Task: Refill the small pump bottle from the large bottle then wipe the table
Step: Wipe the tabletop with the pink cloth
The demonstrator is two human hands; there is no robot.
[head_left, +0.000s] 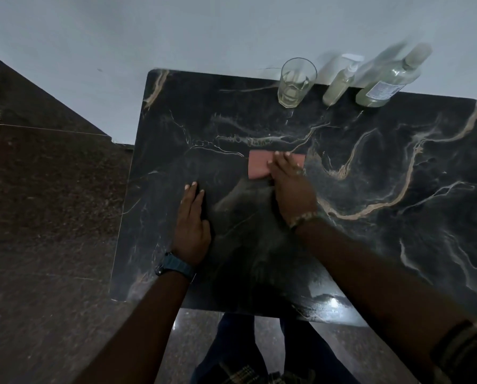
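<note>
The right hand [291, 187] presses flat, fingers together, on a pink cloth [260, 167] mid-table [398, 245]. The left hand [191, 225] lies flat, holding nothing. Small pump bottle [338, 85] and large bottle [384, 84] stand at the far edge beside a glass [295, 83].

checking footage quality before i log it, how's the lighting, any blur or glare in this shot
Head view: dim overall, the dark marble table underexposed; motion blur ghosts the large bottle and small pump bottle; a bright glare spot sits on the near table edge; wide-angle lens bows the table's edges; both hands stay fairly sharp.
</note>
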